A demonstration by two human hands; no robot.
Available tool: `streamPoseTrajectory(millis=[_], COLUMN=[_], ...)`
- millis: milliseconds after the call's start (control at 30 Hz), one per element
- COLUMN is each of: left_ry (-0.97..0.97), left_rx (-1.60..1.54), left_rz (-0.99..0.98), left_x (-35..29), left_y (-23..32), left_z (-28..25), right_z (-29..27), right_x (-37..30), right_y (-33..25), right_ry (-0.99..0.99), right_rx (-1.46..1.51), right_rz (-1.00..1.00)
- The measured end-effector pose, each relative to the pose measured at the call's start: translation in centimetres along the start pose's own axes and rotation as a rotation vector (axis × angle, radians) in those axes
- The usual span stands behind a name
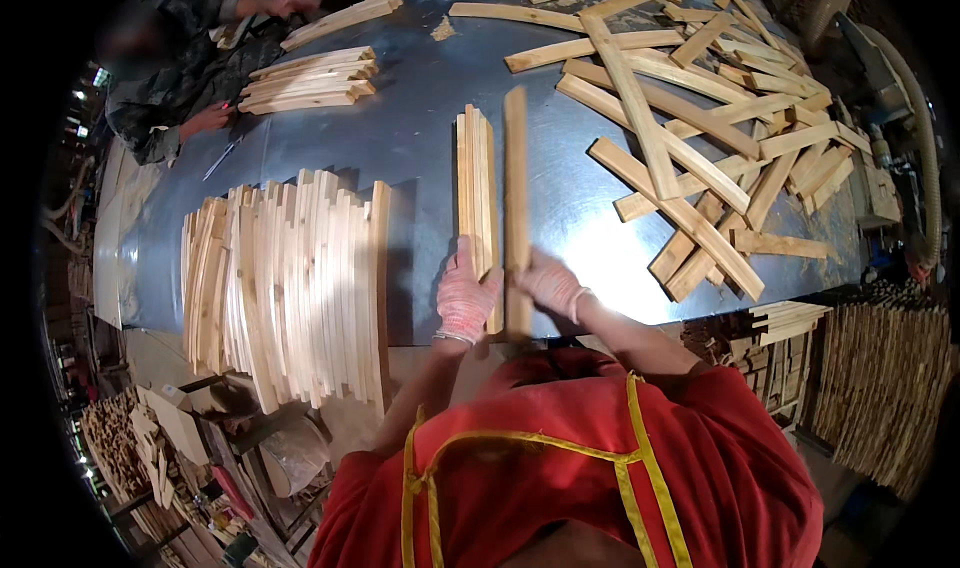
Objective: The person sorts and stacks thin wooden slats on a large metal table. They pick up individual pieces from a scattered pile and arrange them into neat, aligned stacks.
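Both my hands wear pale pinkish work gloves and are near the front edge of the metal table [425, 88]. My left hand [466, 296] is wrapped round the near end of a small bundle of wooden strips [475, 188], which lie side by side and point away from me. Just right of that bundle, my right hand [550, 283] grips a single wooden strip [516, 178], slightly blurred and apart from the bundle. To the left lies a wide row of wooden strips [310, 278], packed edge to edge and overhanging the table's front edge.
A loose, crisscrossed heap of wooden strips [700, 118] covers the table's right side. At the far left, a person [160, 88] stands by a smaller stack of strips [310, 80], with a pen-like tool [222, 158] nearby. Tall stacks of wood [880, 388] stand at lower right.
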State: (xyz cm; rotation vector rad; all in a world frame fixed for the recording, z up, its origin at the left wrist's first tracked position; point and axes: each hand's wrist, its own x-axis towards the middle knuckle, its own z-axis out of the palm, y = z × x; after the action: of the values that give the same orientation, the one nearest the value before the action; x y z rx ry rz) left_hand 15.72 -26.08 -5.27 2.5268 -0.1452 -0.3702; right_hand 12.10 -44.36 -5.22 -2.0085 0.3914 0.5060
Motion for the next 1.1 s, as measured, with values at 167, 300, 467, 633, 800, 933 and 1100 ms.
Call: streamPoseTrajectory(millis=[167, 300, 467, 633, 800, 933, 1100], left_ry=[-0.020, -0.027, -0.040, -0.046, 0.060, 0.113, 0.156], left_rx=[0.286, 0.246, 0.233, 0.224, 0.197, 0.185, 0.169], left_rz=[0.067, 0.010, 0.019, 0.018, 0.113, 0.134, 0.144], left_x=[-0.4, -0.1, 0.0, 0.2, 0.2, 0.4, 0.1], left_y=[2.5, 1.4, 2.5, 2.8, 1.4, 1.6, 0.9], left_z=[-1.1, -0.5, -0.9, -1.0, 0.5, 0.6, 1.2], right_z=[-3.1, -16.4, -22.9, -19.5, -21.3, -25.9, -29.1], right_x=[-2.4, -5.0, -6.6, -5.2, 1.1, 5.3, 9.9], right_y=[-0.1, 4.8, 10.7, 11.0, 8.7, 4.1, 1.7], right_ry=[-0.106, 0.603, 0.457, 0.250, 0.195, 0.433, 0.840], right_rx=[-0.142, -0.523, -0.804, 0.330, 0.318, -0.601, -0.470], right_rz=[-0.176, 0.090, 0.416, 0.091, -0.020, 0.193, 0.047])
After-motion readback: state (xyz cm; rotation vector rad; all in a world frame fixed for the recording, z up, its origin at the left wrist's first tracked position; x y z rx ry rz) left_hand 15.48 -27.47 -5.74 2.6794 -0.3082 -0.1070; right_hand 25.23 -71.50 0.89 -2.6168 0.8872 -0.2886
